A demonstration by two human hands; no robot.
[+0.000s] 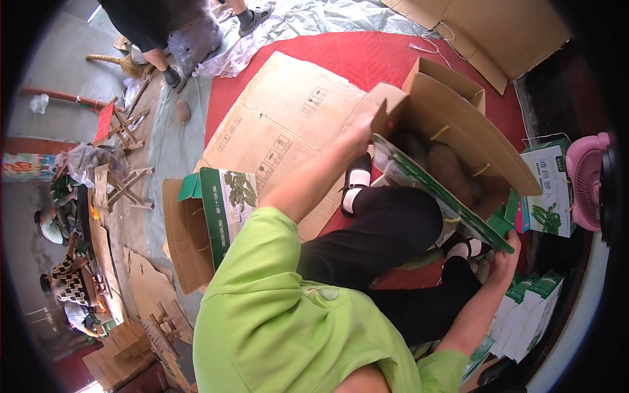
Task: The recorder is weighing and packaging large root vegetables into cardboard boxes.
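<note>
Left hand: fingers partly closed about the far-left edge of an open carton, thumb side hidden by a flap. Right hand: fingers curled at the carton's near-right corner, by a green flap; exact grip hard to make out.

Carton: cardboard, green outer panel, tilted, between the two hands. Contents: brown, rounded, elongated items, kind uncertain, in shadow; count not possible. Yellow cord loops, two, on the inner wall between the hands.

Handling, as judged: support both ends evenly, keep the mouth uppermost so the loose load does not roll, and hold solid walls rather than flaps.

Left of the left hand: flattened cardboard sheet; farther left and nearer the body, a second green-and-white carton, open side turned away, its inside mostly hidden. Right of the right hand: upright white-and-green carton, pink fan, cut by the dark rim. Nearer the body: stacked white-and-green cartons, lower ones obscured.
</note>
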